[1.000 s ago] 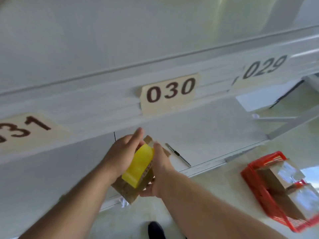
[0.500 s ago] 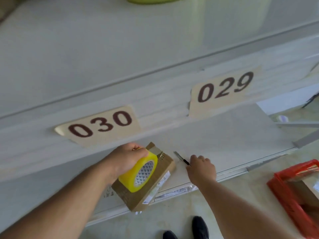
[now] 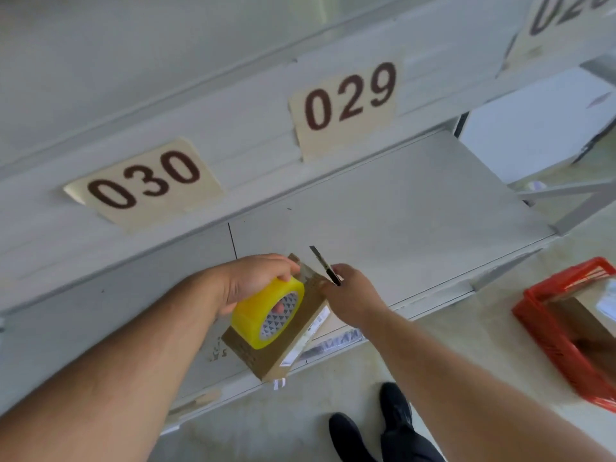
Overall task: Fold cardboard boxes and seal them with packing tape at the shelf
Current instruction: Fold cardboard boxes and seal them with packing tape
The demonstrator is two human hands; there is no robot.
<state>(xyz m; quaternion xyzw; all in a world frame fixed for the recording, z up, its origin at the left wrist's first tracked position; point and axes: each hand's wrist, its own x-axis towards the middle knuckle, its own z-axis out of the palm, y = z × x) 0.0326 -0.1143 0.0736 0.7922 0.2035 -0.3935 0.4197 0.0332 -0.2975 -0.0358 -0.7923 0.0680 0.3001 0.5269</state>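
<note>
Left hand (image 3: 248, 283) grasps the yellow tape roll (image 3: 266, 316), fingers curled over its top, one fingertip visible through the core. The roll rests on a small cardboard box (image 3: 293, 335) lying at the front edge of the lower shelf (image 3: 400, 211), directly beneath those fingers. Right hand (image 3: 350, 300), just beside the box's far corner, pinches a utility knife (image 3: 325, 265); its blade projects up and away from the fingertips. A red basket (image 3: 546, 331) stands well apart from the right fingers, on the floor.
</note>
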